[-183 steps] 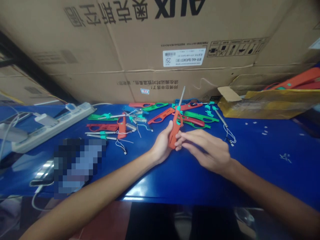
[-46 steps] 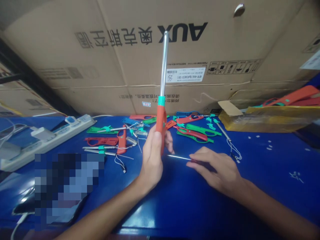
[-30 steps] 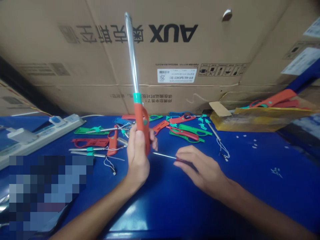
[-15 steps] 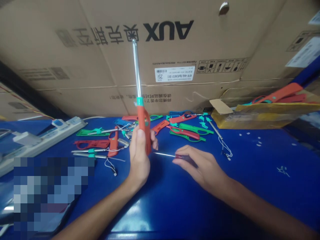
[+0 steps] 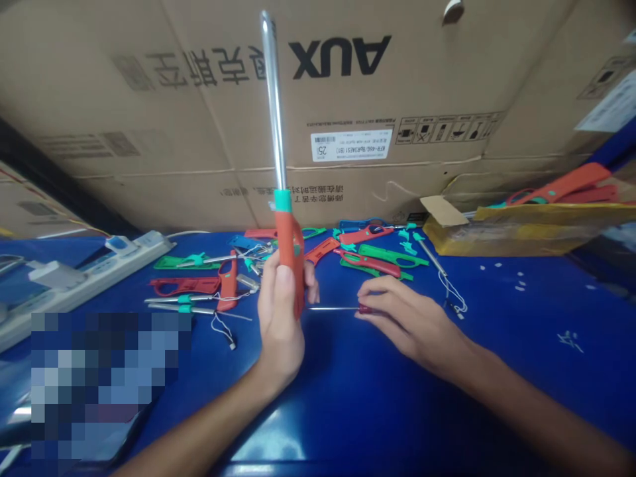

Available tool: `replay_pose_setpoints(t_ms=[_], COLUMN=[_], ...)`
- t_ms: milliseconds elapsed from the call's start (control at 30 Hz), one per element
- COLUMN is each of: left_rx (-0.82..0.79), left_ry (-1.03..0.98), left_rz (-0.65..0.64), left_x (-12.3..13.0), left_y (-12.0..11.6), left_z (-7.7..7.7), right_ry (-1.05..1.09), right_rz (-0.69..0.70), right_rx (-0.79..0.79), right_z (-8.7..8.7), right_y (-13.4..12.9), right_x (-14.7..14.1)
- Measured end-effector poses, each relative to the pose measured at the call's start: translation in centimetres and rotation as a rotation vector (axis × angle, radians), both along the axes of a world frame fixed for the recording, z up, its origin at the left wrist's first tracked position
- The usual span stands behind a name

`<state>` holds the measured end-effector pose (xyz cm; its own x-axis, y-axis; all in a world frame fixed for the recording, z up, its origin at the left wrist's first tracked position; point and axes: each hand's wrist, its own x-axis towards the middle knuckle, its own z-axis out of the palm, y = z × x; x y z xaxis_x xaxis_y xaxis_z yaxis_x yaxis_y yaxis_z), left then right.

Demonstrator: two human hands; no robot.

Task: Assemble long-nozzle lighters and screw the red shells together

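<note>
An orange gas lighter [image 5: 285, 232] with a green collar and a long metal barrel stands nearly upright in my left hand [image 5: 282, 318], whose fingers wrap round its handle. My right hand [image 5: 417, 324] pinches the dark red handle of a screwdriver [image 5: 334, 309]. Its thin shaft lies level and points left at the lighter's handle; whether the tip touches it I cannot tell. Behind my hands lie loose lighter parts: red shell halves [image 5: 186, 285], green shell halves [image 5: 392, 256], and metal barrels with white wires [image 5: 432, 255].
A large cardboard box [image 5: 209, 119] walls off the back of the blue table [image 5: 358, 411]. To the right, an open carton [image 5: 527, 232] holds orange lighter pieces. A white power strip [image 5: 89, 281] runs along the left, above a dark, partly pixelated object [image 5: 109, 437]. White scraps [image 5: 519, 281] lie at right.
The lighter's barrel now reaches higher in view and its handle sits slightly lower. My right hand has shifted a little right, and the screwdriver has turned from slightly slanted to level.
</note>
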<state>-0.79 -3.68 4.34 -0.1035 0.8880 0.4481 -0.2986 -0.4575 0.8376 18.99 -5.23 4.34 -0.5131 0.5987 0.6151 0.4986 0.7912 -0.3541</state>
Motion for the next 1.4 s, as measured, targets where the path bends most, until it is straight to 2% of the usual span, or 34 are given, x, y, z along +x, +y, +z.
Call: replay_pose_setpoints(t_ms=[100,200,367,467,633,733,867,1033,1167,1267,1400], left_rx=[-0.018,-0.006,0.017,-0.004,-0.007,-0.027,-0.070,-0.094,-0.113,-0.136,-0.161], left_ry=[0.037,0.054,0.010,0.008,-0.021,-0.038,-0.045,-0.053,-0.047,-0.058,-0.069], left_rz=[-0.025,-0.030,-0.008,-0.014,0.000,-0.007,0.002,0.049,0.038,0.018,-0.026], left_x=[0.1,0.1,0.1,0.0,0.2,0.3,0.3,0.1,0.2,0.3,0.3], left_y=[-0.2,-0.3,-0.3,-0.3,-0.1,0.1,0.4,0.9,0.9,0.7,0.6], left_z=[-0.6,-1.0,-0.9,-0.8,-0.9,-0.8,-0.6,-0.6,-0.7,-0.7,-0.8], right_ry=[-0.126,-0.197,-0.200,-0.174,-0.201,-0.172,-0.152,-0.230,-0.141,-0.051,0.038], right_rz=[-0.093,-0.103,-0.159,-0.201,-0.127,-0.166,-0.241,-0.159,-0.155,-0.188,-0.257], right_rx=[0.158,0.257,0.232,0.279,0.328,0.366,0.352,0.383,0.376,0.303,0.125], right_z=[0.0,0.2,0.1,-0.5,-1.3,-1.0,-0.4,-0.5,-0.9,-1.1,-1.4], right_y=[-0.3,-0.5,-0.6,-0.8,-1.5,-1.8,-1.8,-1.8,-2.0,-2.1,-2.2], right_x=[0.3,0.3,-0.5,-0.7,-0.2,-0.5,-1.6,-1.8,-1.5,-1.6,-2.0])
